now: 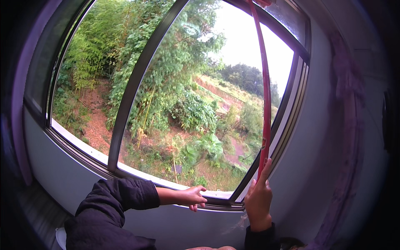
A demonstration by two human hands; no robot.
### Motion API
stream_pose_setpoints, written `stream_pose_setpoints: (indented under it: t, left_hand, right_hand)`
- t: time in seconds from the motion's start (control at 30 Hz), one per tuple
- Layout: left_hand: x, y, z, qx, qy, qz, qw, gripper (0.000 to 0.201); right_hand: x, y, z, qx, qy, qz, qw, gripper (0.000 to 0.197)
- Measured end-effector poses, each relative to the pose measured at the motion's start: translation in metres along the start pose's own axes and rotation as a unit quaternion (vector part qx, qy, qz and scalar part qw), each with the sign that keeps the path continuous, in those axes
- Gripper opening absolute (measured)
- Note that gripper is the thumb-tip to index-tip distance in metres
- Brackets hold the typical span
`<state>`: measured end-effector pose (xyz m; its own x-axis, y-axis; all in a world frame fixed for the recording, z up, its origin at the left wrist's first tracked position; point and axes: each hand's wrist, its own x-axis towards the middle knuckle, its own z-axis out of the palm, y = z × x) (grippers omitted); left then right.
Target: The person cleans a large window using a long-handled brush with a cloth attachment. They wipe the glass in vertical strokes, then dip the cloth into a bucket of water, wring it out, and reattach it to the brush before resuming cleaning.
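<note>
A long red pole [266, 87] stands almost upright in front of the window's right part. My right hand [259, 198] is closed round its lower end, with the index finger stretched along the shaft. At the top edge a red head [263, 2] on the pole shows only in part, close to the upper pane [283, 18], so its kind is hard to tell. Over the lower window frame, my left hand [195, 197] is empty with its fingers apart. Whether it touches the frame I cannot tell. A dark padded sleeve covers most of my left arm.
The sliding window has a dark upright bar [132, 83] and a metal sill track [79, 151]. A purple curtain [348, 125] hangs at the right, beside the pale wall [304, 175]. A white rounded object [61, 238] lies low at the left. Trees and a slope show outside.
</note>
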<state>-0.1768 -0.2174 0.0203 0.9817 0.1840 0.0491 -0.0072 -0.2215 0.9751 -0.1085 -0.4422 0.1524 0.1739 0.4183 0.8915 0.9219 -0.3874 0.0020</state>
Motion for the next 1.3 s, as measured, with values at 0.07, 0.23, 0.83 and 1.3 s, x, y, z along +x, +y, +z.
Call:
stream_pose_setpoints:
  t: [0.07, 0.23, 0.83, 1.3]
  left_hand:
    - [-0.003, 0.001, 0.003, 0.004, -0.001, -0.003, 1.000, 0.074]
    - [0.001, -0.004, 0.005, -0.006, -0.008, -0.016, 1.000, 0.074]
    - [-0.035, -0.016, -0.012, -0.046, 0.011, -0.055, 0.997, 0.079]
    - [-0.093, -0.066, -0.004, -0.103, -0.006, -0.081, 0.991, 0.080]
  right_hand:
    - [-0.006, 0.000, 0.001, -0.016, -0.006, 0.016, 1.000, 0.085]
    - [0.016, 0.008, 0.024, -0.057, 0.033, 0.009, 0.998, 0.084]
    - [0.219, 0.056, -0.020, -0.135, 0.147, -0.036, 0.979, 0.070]
    - [0.306, 0.048, -0.038, -0.130, 0.153, -0.021, 0.979, 0.045]
